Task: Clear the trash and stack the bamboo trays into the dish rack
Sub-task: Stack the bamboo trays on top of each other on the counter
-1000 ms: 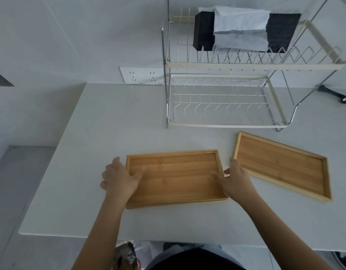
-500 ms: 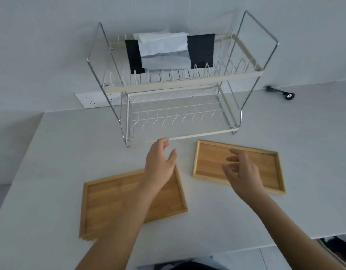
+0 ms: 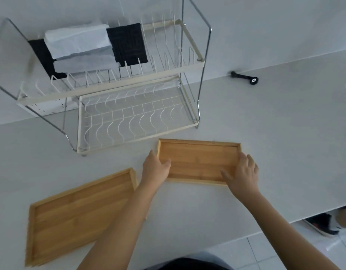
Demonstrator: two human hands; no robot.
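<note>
Two bamboo trays lie flat on the white table (image 3: 275, 152). My left hand (image 3: 155, 168) grips the left end of the smaller tray (image 3: 197, 160), thumb inside its rim. My right hand (image 3: 244, 174) grips its right end, fingers over the edge. The bigger tray (image 3: 76, 213) lies to the lower left, untouched, partly under my left forearm. Behind them stands the two-tier wire dish rack (image 3: 137, 115). Its lower shelf holds nothing. On the upper shelf lean a black mat (image 3: 129, 43) and white and grey folded cloths (image 3: 78, 45).
A small black tool (image 3: 245, 77) lies on the table at the back right. A white socket strip (image 3: 49, 109) sits on the wall behind the rack. The table's near edge runs at the lower right, with tiled floor and a shoe (image 3: 320, 224) below it.
Both hands left the bigger tray, swung right through the air, and now grip the two ends of the smaller tray. The camera view turned right and closer to the rack.
</note>
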